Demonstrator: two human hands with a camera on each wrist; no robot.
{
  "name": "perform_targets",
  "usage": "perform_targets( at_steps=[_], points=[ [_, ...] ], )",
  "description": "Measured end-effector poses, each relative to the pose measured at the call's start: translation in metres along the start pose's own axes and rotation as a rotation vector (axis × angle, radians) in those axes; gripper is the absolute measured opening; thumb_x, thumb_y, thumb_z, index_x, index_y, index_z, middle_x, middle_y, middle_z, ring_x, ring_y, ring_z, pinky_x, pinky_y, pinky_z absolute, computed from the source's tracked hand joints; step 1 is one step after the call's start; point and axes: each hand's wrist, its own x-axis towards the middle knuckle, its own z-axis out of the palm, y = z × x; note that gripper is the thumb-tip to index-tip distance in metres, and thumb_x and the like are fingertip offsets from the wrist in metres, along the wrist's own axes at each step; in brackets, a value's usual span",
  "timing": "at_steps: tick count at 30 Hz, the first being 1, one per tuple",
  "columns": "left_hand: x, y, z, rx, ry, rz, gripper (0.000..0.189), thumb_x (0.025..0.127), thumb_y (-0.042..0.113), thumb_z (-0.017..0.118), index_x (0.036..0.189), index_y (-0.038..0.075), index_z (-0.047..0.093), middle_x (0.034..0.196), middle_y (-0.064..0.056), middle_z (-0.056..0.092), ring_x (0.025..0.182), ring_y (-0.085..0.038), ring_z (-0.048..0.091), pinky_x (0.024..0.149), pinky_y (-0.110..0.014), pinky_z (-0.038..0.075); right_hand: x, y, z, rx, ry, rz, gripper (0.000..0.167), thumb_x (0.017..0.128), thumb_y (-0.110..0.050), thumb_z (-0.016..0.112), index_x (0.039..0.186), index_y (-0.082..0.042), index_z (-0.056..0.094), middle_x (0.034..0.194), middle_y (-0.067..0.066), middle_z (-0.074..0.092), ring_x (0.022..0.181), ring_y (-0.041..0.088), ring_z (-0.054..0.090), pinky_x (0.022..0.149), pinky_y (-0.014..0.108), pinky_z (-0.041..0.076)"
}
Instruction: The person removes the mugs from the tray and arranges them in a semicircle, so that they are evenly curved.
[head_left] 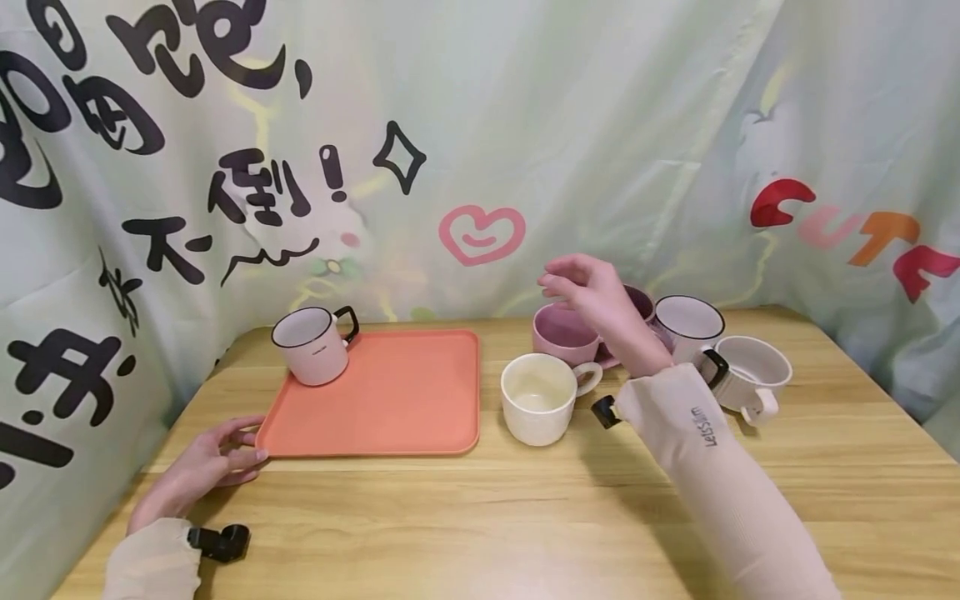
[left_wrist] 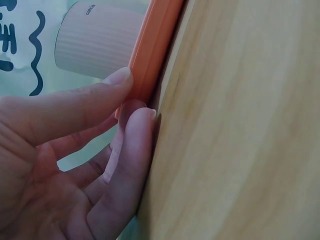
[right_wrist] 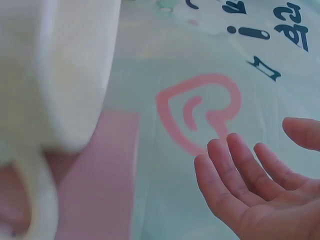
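Observation:
At the near left corner of an orange tray (head_left: 405, 400), my left hand (head_left: 213, 467) pinches the rim. In the left wrist view its thumb (left_wrist: 119, 77) lies on the tray's edge and fingertips sit underneath. A white mug with a black rim and black handle (head_left: 315, 354) stands at the tray's far left. My right hand (head_left: 592, 292), fingers loosely bent and holding nothing, hovers above a pink cup (head_left: 558, 337). A cream mug (head_left: 536, 408) stands between the tray and the right forearm, its handle pointing right.
Behind the right wrist is a darker purple cup (head_left: 640, 302), partly hidden. Farther right stand another black-rimmed white mug (head_left: 688, 321) and a whitish mug (head_left: 753, 371), close together. A printed curtain (head_left: 600, 125) hangs behind the wooden table (head_left: 450, 525).

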Motion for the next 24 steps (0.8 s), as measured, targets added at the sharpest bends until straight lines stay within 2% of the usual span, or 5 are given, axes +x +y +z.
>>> perform_targets(
  at_steps=[10, 17, 24],
  points=[
    [0.001, -0.001, -0.002, -0.002, 0.007, -0.011, 0.072, 0.098, 0.002, 0.066, 0.151, -0.016, 0.022, 0.121, -0.025, 0.053, 0.09, -0.012, 0.065, 0.078, -0.029, 0.061, 0.019, -0.019, 0.037, 0.074, -0.105, 0.047, 0.038, 0.102, -0.009, 0.058, 0.134, 0.01, 0.053, 0.13, 0.026, 0.06, 0.116, 0.039, 0.06, 0.103, 0.049, 0.05],
    [0.003, -0.003, 0.001, -0.012, 0.009, 0.011, 0.071, 0.097, 0.002, 0.065, 0.152, -0.015, 0.023, 0.121, -0.025, 0.053, 0.089, -0.012, 0.066, 0.079, -0.03, 0.061, 0.028, -0.031, 0.064, 0.127, -0.16, 0.087, 0.038, 0.102, -0.01, 0.057, 0.136, 0.007, 0.053, 0.131, 0.022, 0.059, 0.117, 0.039, 0.06, 0.104, 0.051, 0.049],
    [0.0, -0.003, -0.001, -0.031, -0.001, 0.006, 0.072, 0.097, 0.001, 0.065, 0.152, -0.015, 0.021, 0.119, -0.025, 0.052, 0.089, -0.013, 0.066, 0.079, -0.03, 0.061, 0.033, -0.035, 0.096, 0.151, -0.203, 0.146, 0.039, 0.102, -0.012, 0.059, 0.137, 0.005, 0.053, 0.133, 0.018, 0.059, 0.116, 0.035, 0.061, 0.101, 0.044, 0.052]
  ],
)
